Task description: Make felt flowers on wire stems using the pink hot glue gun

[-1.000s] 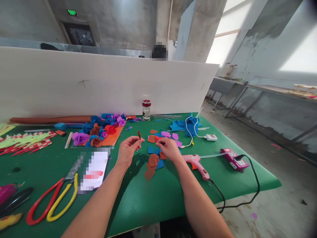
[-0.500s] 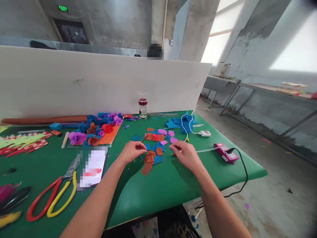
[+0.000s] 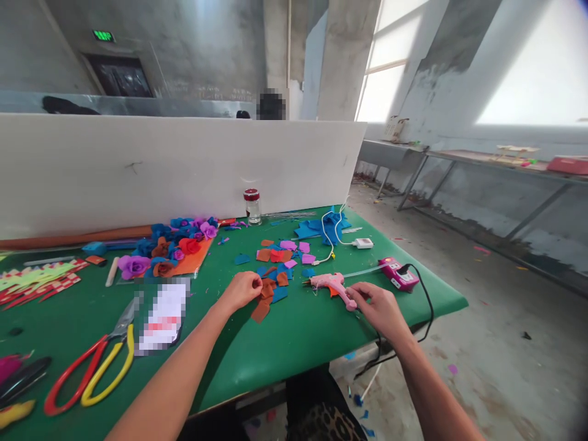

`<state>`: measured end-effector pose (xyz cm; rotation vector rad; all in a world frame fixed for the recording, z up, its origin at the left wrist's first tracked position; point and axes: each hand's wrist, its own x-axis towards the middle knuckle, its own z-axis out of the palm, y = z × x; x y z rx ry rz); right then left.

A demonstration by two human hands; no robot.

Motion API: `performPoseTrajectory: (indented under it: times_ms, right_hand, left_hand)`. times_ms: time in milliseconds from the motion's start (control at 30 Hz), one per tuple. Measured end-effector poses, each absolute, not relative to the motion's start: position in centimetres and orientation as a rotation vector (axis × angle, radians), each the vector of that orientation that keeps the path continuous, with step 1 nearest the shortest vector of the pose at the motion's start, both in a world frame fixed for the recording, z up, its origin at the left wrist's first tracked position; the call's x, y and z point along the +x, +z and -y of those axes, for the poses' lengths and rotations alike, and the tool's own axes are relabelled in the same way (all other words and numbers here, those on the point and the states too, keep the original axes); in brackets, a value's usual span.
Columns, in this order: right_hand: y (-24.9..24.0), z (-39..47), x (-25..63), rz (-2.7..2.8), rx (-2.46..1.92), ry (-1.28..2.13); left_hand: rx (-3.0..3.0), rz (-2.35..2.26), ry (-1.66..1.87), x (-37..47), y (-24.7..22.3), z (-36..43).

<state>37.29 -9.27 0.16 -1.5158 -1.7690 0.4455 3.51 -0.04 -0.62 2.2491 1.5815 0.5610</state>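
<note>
Glue gun (image 3: 329, 281) (pink) — right hand (image 3: 379, 306) touching handle, green sign (image 3: 103, 36), illegible

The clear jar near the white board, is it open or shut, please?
The jar is shut: a red lid covers its top.

Strong light throws overexposed white patches across the right-hand wall (image 3: 542, 86), while the rear concrete wall (image 3: 206, 49) is dim grey apart from the glowing green exit sign (image 3: 103, 35). A soft shadow runs along the left forearm (image 3: 197, 355) over the green tabletop (image 3: 261, 349), which carries a faint sheen near its front edge. Wide-angle distortion stretches the picture's margins, and coarse pixelation masks the phone screen (image 3: 163, 312).
</note>
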Motion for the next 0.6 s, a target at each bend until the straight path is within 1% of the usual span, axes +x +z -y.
performPoseTrajectory:
  times_ms: [200,333,433,600]
  right_hand:
    - [0.3,9.8,35.0,1.699,-1.379,0.555]
    - [-0.7,9.0,31.8,1.646,-1.209,0.85]
    - [-1.5,7.9,28.5,1.501,-1.123,1.072]
    - [-2.1,6.6,24.0,1.494,-1.165,0.961]
  left_hand:
    - [2.171,-1.649,0.633,3.8,0.6,0.3]
    - [2.111,-1.685,0.673,3.9,1.0,1.0]
    - [2.077,-1.727,0.72,4.7,1.2,2.3]
    - [2.016,-1.791,0.858,6.9,1.8,5.2]
